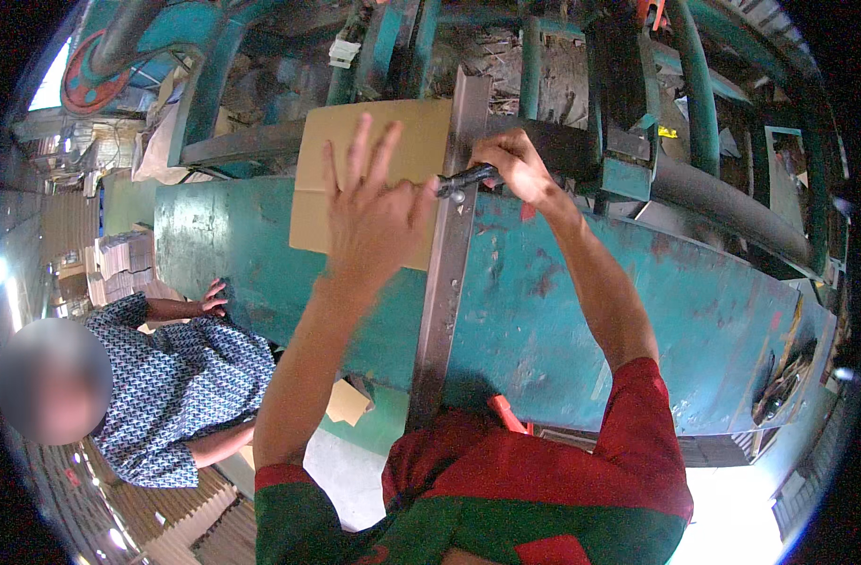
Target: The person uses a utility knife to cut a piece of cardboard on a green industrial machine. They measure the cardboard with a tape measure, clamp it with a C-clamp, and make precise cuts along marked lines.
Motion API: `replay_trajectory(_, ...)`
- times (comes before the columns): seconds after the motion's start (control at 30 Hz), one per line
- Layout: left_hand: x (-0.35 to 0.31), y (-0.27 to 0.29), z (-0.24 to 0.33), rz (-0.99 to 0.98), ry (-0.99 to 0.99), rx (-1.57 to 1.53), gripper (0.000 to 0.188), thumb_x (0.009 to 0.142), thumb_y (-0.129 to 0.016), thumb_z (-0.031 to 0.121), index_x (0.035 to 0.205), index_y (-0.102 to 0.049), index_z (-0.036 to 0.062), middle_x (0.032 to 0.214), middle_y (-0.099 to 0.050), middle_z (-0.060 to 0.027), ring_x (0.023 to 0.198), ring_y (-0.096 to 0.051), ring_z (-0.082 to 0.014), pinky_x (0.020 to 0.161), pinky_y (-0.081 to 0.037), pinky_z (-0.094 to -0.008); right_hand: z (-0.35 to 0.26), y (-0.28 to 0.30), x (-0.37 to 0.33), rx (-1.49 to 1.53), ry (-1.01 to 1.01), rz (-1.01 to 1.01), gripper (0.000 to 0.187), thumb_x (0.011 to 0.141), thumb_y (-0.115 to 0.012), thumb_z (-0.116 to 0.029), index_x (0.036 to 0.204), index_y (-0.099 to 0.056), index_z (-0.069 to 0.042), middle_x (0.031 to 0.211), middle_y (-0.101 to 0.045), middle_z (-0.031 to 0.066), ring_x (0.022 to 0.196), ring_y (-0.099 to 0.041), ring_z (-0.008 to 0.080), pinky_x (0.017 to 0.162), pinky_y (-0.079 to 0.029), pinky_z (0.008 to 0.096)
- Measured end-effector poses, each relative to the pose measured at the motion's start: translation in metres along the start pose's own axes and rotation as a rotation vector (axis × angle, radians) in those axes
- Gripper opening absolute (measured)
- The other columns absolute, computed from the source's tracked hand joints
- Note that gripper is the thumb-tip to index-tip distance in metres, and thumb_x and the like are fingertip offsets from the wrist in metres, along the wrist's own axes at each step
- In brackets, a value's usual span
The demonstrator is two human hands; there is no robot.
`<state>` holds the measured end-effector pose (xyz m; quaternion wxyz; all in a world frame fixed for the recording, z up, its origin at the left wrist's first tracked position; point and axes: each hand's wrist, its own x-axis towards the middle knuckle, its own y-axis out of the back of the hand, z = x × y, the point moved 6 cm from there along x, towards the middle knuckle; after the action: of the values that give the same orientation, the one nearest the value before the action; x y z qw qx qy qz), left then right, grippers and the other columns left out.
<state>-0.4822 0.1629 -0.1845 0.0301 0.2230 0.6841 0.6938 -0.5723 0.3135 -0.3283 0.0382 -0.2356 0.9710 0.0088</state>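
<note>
My right hand [515, 165] is closed around one end of a short black rod-like tool [466, 179], held across a brown metal bar [437, 315]. At the tool's other end is my left hand [378, 207], its thumb and bent index finger drawn in against the tip. The other left fingers are spread over a flat brown cardboard sheet [421, 127]. This sheet lies on the teal metal table [581, 311], its right edge along the bar. What kind of tool it is I cannot make out.
A teal machine frame [699, 85] with beams runs along the far side. At left, a person in a patterned shirt [185, 386] rests a hand on the table. An orange-red handle [507, 412] protrudes near my waist. Cardboard stacks [124, 264] stand farther left.
</note>
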Motion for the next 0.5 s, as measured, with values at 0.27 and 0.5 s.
replay_trajectory(0.27, 0.016, -0.032, -0.002, 0.067, 0.049, -0.101, 0.021, 0.093, -0.066, 0.020, 0.099, -0.076, 0.0029, 0.159, -0.039, -0.0183, 0.150, -0.029, -0.0427, 0.120, -0.027, -0.0558, 0.002, -0.001, 0.016, 0.032, -0.002, -0.005, 0.027, 0.090, -0.057, -0.017, 0.074, -0.068, 0.002, 0.071, -0.063, 0.0034, 0.065, -0.057, 0.0110, 0.057, -0.043, 0.0296)
replay_trajectory(0.5, 0.013, -0.044, -0.017, 0.066, 0.015, -0.463, 0.015, 0.090, -0.067, 0.011, 0.102, -0.075, 0.0097, 0.160, -0.037, -0.0173, 0.149, -0.030, -0.0456, 0.122, -0.027, -0.0528, -0.001, -0.004, 0.031, 0.036, 0.026, -0.009, 0.028, 0.090, -0.055, -0.017, 0.074, -0.066, 0.004, 0.068, -0.061, 0.0040, 0.062, -0.055, 0.0118, 0.057, -0.042, 0.0297)
